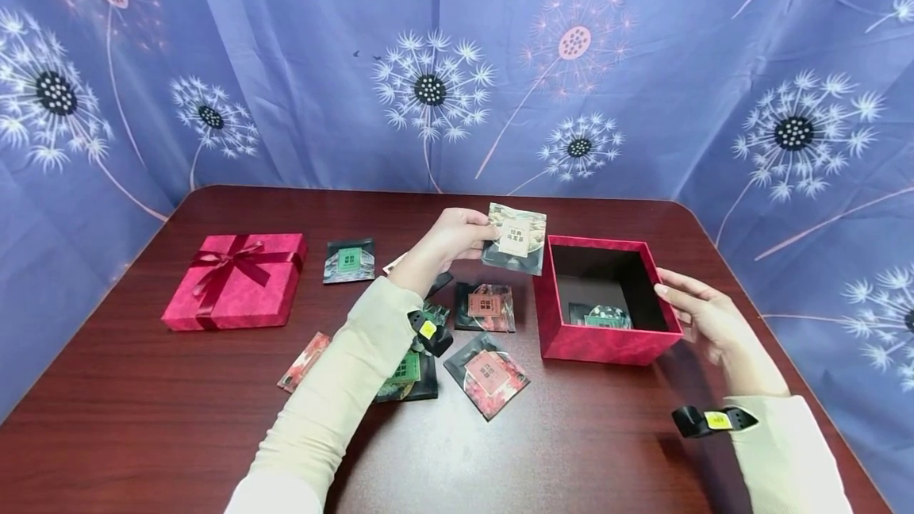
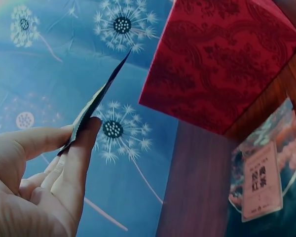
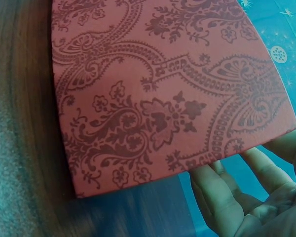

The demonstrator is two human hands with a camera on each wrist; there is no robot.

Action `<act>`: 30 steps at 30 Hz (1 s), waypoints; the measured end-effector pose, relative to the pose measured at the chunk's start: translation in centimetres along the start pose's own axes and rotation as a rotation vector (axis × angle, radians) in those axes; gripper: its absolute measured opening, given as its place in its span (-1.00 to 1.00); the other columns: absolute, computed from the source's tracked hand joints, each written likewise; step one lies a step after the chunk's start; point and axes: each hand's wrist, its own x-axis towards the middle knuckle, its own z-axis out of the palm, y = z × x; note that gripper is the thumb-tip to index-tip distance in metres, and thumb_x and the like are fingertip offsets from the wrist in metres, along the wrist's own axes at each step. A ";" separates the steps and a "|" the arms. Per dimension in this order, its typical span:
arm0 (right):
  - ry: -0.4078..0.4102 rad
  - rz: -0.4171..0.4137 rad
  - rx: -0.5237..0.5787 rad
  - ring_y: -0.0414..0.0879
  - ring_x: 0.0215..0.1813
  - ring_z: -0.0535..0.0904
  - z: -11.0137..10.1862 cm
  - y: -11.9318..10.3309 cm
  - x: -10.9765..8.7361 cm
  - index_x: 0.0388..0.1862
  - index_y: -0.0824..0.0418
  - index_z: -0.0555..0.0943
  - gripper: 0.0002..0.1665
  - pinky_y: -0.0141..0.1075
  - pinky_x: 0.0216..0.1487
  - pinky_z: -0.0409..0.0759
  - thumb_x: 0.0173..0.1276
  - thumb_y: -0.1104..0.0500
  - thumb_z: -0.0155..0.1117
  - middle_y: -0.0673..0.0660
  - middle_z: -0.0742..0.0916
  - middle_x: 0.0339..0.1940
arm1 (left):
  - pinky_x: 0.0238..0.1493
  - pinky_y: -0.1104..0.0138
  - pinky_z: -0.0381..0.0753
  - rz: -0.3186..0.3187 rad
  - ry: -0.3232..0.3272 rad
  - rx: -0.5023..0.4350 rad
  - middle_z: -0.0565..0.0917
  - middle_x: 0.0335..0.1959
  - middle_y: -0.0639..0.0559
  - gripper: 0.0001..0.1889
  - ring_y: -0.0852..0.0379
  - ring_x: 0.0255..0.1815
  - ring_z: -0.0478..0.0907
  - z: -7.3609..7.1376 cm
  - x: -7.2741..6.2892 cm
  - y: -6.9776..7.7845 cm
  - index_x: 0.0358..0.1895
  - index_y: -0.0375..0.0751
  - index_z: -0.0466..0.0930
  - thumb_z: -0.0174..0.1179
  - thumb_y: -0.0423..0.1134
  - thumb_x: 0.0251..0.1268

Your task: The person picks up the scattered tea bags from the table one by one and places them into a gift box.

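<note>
- In my head view, taking 12 o'clock as the far edge of the tabletop [image 1: 571, 435], I have the left hand [image 1: 457, 235] raised at about 10 o'clock from the red gift box [image 1: 600, 346].
- Its fingers pinch the cream sachet [image 1: 516, 240] by 1 edge, thumb on 1 face; my left wrist view shows that sachet almost edge-on, near the box wall with a gap between.
- I see the right hand [image 1: 707, 320] at the box's 3 o'clock side, its thumb at the rim and its fingers along the outer wall, lightly grasping that side.
- The box stands without its top, and inside I make out a green-label sachet [image 1: 607, 317] at the 6 o'clock end.
- At 9 o'clock from the box lies the upper red sachet [image 1: 485, 308]; at 8 o'clock, the lower red sachet [image 1: 488, 375], set askew.
- A dark green sachet [image 1: 407, 379] sits at 9 o'clock from that lower one, partly hidden from me by the left sleeve [image 1: 343, 395].
- Farther toward 9 o'clock I see a flat teal sachet [image 1: 349, 264], then the bow-tied lid [image 1: 250, 300].
- Between 4 and 5 o'clock from the lid lies a narrow-looking red packet [image 1: 305, 361], partly covered by the sleeve.
- A dandelion-print curtain [image 1: 643, 22] hangs at 12 o'clock.
</note>
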 end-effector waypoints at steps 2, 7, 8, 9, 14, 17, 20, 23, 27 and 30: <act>-0.001 -0.003 0.010 -0.20 -0.27 0.71 0.0 0.0 0.0 -0.17 -0.25 0.71 -0.64 -0.26 -0.28 0.69 0.40 0.24 0.14 -0.12 0.77 -0.28 | 0.10 0.12 0.56 0.008 -0.007 -0.003 0.57 0.13 -0.27 -0.59 -0.12 0.16 0.54 0.4 -0.1 0.4 0.16 -0.43 0.41 0.18 -0.38 0.27; 0.006 -0.011 0.014 -0.19 -0.27 0.72 -0.1 0.0 -0.1 -0.17 -0.24 0.71 -0.65 -0.26 -0.29 0.69 0.40 0.24 0.14 -0.12 0.77 -0.28 | 0.08 0.13 0.57 0.025 -0.043 0.003 0.57 0.13 -0.28 -0.62 -0.12 0.15 0.54 1.6 -0.3 1.1 0.14 -0.46 0.42 0.16 -0.40 0.28; 0.008 -0.011 0.013 -0.20 -0.27 0.72 -0.1 0.0 -0.1 -0.17 -0.24 0.71 -0.65 -0.26 -0.29 0.69 0.40 0.24 0.14 -0.12 0.77 -0.28 | 0.08 0.13 0.57 0.026 -0.048 0.003 0.56 0.13 -0.28 -0.62 -0.13 0.16 0.54 1.8 -0.3 1.2 0.14 -0.47 0.41 0.15 -0.41 0.28; 0.008 -0.011 0.009 -0.20 -0.27 0.72 0.0 0.0 -0.1 -0.17 -0.24 0.71 -0.65 -0.26 -0.29 0.69 0.40 0.23 0.14 -0.12 0.77 -0.28 | 0.08 0.12 0.57 0.025 -0.052 0.002 0.56 0.14 -0.29 -0.62 -0.14 0.16 0.53 2.1 -0.3 1.3 0.14 -0.47 0.40 0.15 -0.41 0.28; 0.011 -0.009 -0.004 -0.20 -0.27 0.72 0.1 0.1 -0.1 -0.17 -0.25 0.70 -0.67 -0.25 -0.29 0.69 0.40 0.22 0.15 -0.13 0.77 -0.28 | 0.06 0.12 0.57 0.027 -0.070 -0.013 0.52 0.17 -0.33 -0.59 -0.17 0.15 0.53 3.5 -0.3 1.5 0.18 -0.52 0.35 0.12 -0.45 0.29; 0.021 -0.007 -0.011 -0.22 -0.29 0.70 0.2 0.1 -0.1 -0.17 -0.25 0.70 -0.68 -0.26 -0.30 0.69 0.39 0.21 0.16 -0.15 0.77 -0.28 | 0.02 0.14 0.59 0.032 -0.083 -0.014 0.55 0.12 -0.32 -0.64 -0.11 0.05 0.59 4.4 -0.3 1.7 0.12 -0.53 0.38 0.12 -0.46 0.29; 0.037 -0.004 -0.024 -0.23 -0.31 0.69 0.2 0.2 -0.2 -0.17 -0.26 0.70 -0.69 -0.29 -0.31 0.68 0.39 0.20 0.17 -0.16 0.76 -0.29 | 0.00 0.15 0.61 0.032 -0.096 -0.017 0.61 -0.11 -0.18 -0.82 -0.03 -0.12 0.61 5.3 -0.5 1.9 -0.09 -0.48 0.46 0.10 -0.47 0.28; 0.046 -0.004 -0.033 -0.24 -0.32 0.69 0.2 0.2 -0.2 -0.17 -0.27 0.70 -0.69 -0.30 -0.32 0.68 0.39 0.19 0.17 -0.17 0.76 -0.29 | -0.02 0.15 0.62 0.029 -0.115 -0.004 0.60 -0.16 -0.17 -0.87 -0.05 -0.10 0.62 6.1 -0.5 1.9 -0.14 -0.47 0.47 0.07 -0.47 0.30; 0.046 -0.008 -0.041 -0.24 -0.30 0.69 0.2 0.2 -0.2 -0.16 -0.27 0.69 -0.69 -0.29 -0.30 0.68 0.39 0.18 0.17 -0.18 0.76 -0.28 | -0.03 0.15 0.62 0.026 -0.127 0.015 0.57 0.06 -0.33 -0.78 -0.19 0.07 0.58 7.0 -0.3 1.7 -0.03 -0.53 0.45 0.03 -0.46 0.32; 0.042 -0.007 -0.042 -0.25 -0.28 0.69 0.2 0.3 -0.2 -0.16 -0.28 0.69 -0.69 -0.29 -0.29 0.68 0.39 0.18 0.17 -0.19 0.75 -0.27 | -0.04 0.14 0.62 0.018 -0.123 0.008 0.56 0.08 -0.36 -0.77 -0.20 0.07 0.57 7.6 -0.3 1.5 -0.03 -0.55 0.44 0.01 -0.47 0.31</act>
